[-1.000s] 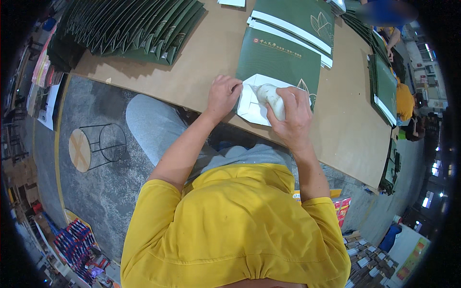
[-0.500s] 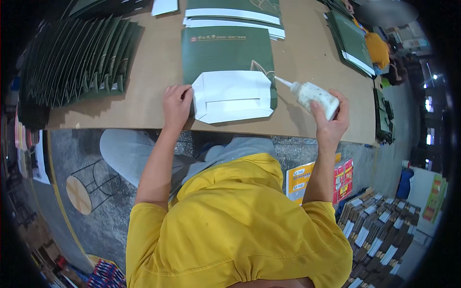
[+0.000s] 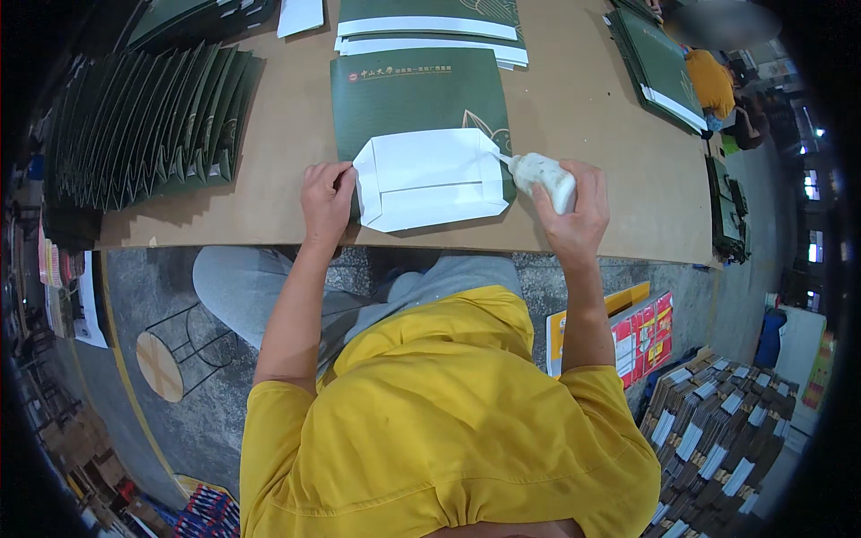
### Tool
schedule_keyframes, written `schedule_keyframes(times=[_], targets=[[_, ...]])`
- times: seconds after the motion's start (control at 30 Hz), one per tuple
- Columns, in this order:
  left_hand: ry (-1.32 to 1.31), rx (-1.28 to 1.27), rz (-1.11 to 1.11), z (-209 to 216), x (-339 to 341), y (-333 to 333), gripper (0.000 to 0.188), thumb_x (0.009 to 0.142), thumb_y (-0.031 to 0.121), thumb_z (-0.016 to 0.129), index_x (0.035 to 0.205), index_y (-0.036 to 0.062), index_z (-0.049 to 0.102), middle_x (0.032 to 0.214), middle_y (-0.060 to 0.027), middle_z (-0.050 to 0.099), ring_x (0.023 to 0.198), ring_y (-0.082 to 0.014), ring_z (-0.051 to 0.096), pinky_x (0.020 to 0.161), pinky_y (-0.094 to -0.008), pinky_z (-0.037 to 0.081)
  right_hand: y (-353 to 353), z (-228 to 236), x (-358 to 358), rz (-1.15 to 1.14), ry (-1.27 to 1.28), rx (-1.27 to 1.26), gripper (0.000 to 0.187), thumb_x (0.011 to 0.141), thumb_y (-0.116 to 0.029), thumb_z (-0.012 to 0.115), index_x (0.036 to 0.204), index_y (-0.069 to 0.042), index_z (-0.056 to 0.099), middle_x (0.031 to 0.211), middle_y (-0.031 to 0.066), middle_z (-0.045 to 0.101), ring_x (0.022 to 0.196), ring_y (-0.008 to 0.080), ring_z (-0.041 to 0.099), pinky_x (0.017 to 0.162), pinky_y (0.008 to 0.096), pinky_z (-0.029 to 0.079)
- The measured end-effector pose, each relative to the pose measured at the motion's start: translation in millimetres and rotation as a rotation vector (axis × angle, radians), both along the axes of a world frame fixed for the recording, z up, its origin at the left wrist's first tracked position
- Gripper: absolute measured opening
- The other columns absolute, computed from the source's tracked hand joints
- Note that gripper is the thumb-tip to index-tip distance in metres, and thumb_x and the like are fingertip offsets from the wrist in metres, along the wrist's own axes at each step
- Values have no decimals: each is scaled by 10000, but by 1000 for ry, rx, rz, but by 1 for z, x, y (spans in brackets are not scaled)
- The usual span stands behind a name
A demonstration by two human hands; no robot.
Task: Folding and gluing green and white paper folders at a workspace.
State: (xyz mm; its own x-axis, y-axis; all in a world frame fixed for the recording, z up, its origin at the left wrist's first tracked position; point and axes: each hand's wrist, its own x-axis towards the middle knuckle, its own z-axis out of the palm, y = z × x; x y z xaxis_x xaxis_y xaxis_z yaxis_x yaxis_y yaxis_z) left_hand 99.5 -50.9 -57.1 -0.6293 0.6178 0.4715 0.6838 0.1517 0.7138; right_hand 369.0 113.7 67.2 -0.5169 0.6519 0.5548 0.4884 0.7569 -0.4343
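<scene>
A flat green paper bag (image 3: 421,94) lies in front of me, its folded white bottom panel (image 3: 430,159) facing up at the near end. The fingers of my left hand (image 3: 326,202) are curled closed at the left edge of that panel, pinching the bag there. My right hand (image 3: 578,211) is wrapped round a whitish squeeze bottle (image 3: 542,177), tilted with its thin nozzle pointing left. The nozzle tip is at the panel's upper right corner; whether it touches the paper cannot be made out.
Many folded green bags (image 3: 148,117) stand in a fanned row at the left. More flat bags (image 3: 430,25) lie beyond the work, and others (image 3: 659,72) at the right. A round stool (image 3: 161,366) and stacked bundles (image 3: 717,430) are on the floor. Another person (image 3: 711,82) is at far right.
My right hand has moved left with the squeeze bottle, bringing the nozzle from beside the bag onto the panel's right corner. My left hand stays at the left edge.
</scene>
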Motion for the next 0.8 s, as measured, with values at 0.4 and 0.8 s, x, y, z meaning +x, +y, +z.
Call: schedule_keyframes(times=[0.4,0.8], targets=[[-157,-234,-302,22,-2,-42,462,757,84,623,1206,47,525,1195,-175,526,1102,-348,473,949,-401,400,-9,30,10,58,795,-1087,513,784,-103,669,1249,-19,467,1092,114,578,963,186,593,681,272,508],[-8,-258,-371,11,-1,-52,522,760,66,686,1249,113,509,1367,-101,429,1232,-340,399,1032,-408,366,-60,16,-87,424,-66,-448,503,674,-161,763,1121,-67,551,997,122,582,909,278,594,795,349,480]])
